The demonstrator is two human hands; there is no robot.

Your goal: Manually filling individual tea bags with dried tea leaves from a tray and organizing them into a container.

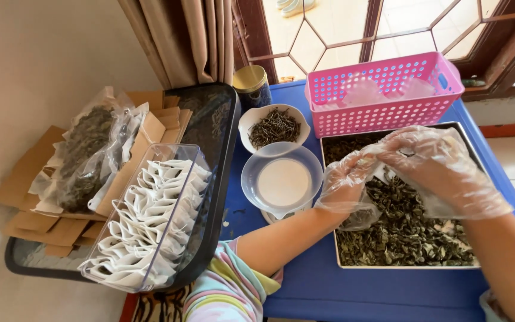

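**Filling has barely started: the tray is full and the weighing bowl is bare**

I take the metal tray [329,238] of dried green leaves [406,232] as my landmark. Both my hands are over its upper half, in thin clear plastic gloves. My left hand [347,182] is at the tray's left side, fingers curled in narrow around something small and pale, likely a little filter bag; the glove blurs it, so I cannot tell for certain. My right hand [439,170] lies just beside it toward the tray's middle, fingers bent and pinched close at the same spot, touching what the left one holds.

As I judge it, little is done. The leaves cover nearly the whole tray. Left of the tray, the clear bowl [281,179] on the small scale shows only its white bottom, with nothing in it. Above that bowl, the white bowl [273,126] holds thin dark dried sticks. Behind the tray, the pink basket [382,92] holds only a few pale, filmy pieces, too blurred to name.

Farther left of the tray, on the dark glass side table [222,137], the clear box [150,214] is packed with folded white empty bags, so plenty are left. Beyond it lie sealed packets of leaves [87,155] on flat cardboard [25,179].
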